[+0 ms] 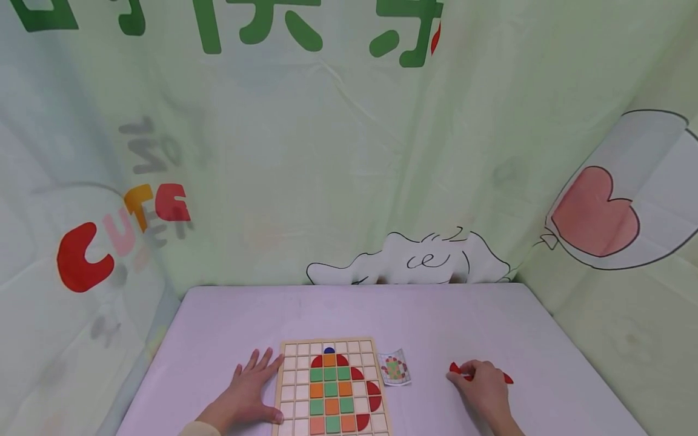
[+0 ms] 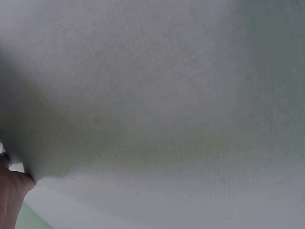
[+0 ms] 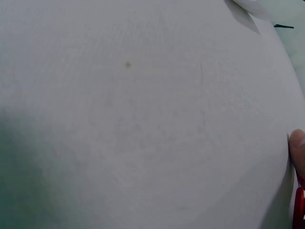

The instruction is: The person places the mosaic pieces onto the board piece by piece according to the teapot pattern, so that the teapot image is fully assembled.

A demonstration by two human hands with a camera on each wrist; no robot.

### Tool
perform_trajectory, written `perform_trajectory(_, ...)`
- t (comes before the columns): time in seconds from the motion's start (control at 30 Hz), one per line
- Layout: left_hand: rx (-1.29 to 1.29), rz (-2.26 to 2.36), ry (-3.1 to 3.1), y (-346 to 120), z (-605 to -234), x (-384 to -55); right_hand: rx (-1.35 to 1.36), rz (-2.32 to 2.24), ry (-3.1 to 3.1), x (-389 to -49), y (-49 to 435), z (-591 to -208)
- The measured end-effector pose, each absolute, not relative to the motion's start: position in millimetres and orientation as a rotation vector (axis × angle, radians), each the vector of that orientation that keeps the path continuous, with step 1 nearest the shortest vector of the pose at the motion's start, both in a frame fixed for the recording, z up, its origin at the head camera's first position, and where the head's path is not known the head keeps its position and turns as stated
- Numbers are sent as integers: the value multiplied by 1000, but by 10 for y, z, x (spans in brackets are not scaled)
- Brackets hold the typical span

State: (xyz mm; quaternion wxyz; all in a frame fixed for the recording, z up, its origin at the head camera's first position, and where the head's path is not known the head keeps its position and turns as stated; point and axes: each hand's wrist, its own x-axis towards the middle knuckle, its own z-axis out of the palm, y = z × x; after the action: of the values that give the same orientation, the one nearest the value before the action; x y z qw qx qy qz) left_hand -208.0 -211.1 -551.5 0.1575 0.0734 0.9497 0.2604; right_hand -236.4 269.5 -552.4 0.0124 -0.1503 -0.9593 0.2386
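Note:
A wooden grid board (image 1: 380,387) lies at the front of the table, its middle squares filled with green, orange and pink tiles. Red curved pieces (image 1: 374,396) sit along the right of the pattern, and a blue piece (image 1: 329,350) tops it. My left hand (image 1: 249,390) rests with fingers spread at the board's left edge, thumb on the frame. To the right of the board, my right hand (image 1: 487,390) pinches a red curved piece (image 1: 454,367) between thumb and fingers, low over the table. Another red piece (image 1: 508,378) shows past the hand's far side, partly hidden.
A small printed picture card (image 1: 395,367) with a similar coloured pattern lies against the board's right side. The pale table (image 1: 425,315) ends at a hanging printed curtain (image 1: 338,181) behind and on both sides.

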Motion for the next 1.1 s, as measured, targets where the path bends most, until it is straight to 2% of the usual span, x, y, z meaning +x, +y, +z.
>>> perform_trajectory(0.47, 203, 757, 2705, -2116, -5513, -2092, -288, 689, -3048, -2334, 2696, -5474)
perform_trajectory(0.87, 204, 747, 2698, -2107, -5494, -2088, -258, 756, -3048, -2362, 2732, -5535)
perform_trajectory(1.1, 239, 778, 2718, -2115, -5492, -2077, -194, 799, -3023, -2357, 2526, -5390)
